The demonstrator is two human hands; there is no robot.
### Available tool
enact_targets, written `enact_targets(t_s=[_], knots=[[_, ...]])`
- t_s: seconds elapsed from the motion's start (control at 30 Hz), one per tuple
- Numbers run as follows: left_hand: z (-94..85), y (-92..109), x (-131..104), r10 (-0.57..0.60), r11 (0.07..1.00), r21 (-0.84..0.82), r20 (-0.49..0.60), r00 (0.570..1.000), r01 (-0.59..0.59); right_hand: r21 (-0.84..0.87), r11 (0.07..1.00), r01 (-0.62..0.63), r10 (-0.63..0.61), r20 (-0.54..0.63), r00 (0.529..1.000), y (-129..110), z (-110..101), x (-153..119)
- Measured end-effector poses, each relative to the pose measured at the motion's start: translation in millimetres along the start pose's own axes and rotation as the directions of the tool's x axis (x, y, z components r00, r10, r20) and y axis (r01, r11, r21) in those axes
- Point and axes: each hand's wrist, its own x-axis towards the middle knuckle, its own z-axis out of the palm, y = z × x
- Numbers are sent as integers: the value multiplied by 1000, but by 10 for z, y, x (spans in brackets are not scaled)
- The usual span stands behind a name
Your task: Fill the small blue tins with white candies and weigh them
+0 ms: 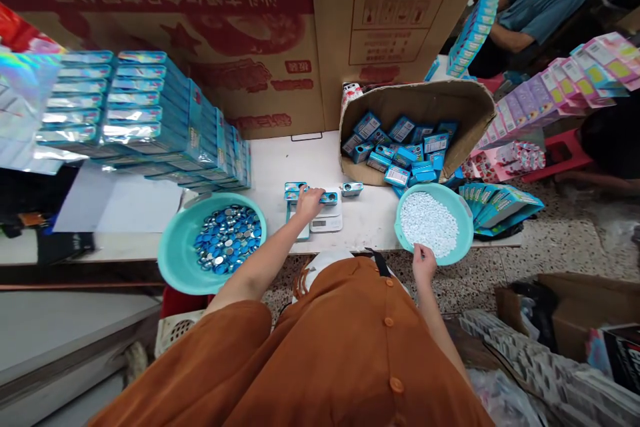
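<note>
My left hand reaches over a white digital scale, its fingers closed on a small blue box at the scale's far side. Another small blue box lies just left of those fingers, and a third box sits to the right, apart from the hand. My right hand is at the near rim of a turquoise basin full of small white pellets. Its fingers are pinched together; what they hold, if anything, is hidden.
At left a turquoise basin holds blue and silver caps. Behind it rise stacked blue packs. A tipped carton contains several blue boxes. Large cardboard boxes wall the table's back. A person in a blue shirt sits beyond.
</note>
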Motion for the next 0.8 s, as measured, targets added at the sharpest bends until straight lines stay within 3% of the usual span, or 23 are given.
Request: enact_targets(t_s=[0.2, 0.4, 0.8], knots=[[-134, -32, -92, 14, 1000, 1, -73, 997, -14, 11, 999, -30, 30, -22, 999, 0, -8, 48], [-223, -106, -298, -60, 997, 50, -96, 994, 64, -1, 999, -52, 52, 31, 998, 0, 15, 3], [-230, -233, -449, -187, 980, 30, -167, 968, 194, -14, 1000, -28, 28, 54, 998, -60, 30, 9]])
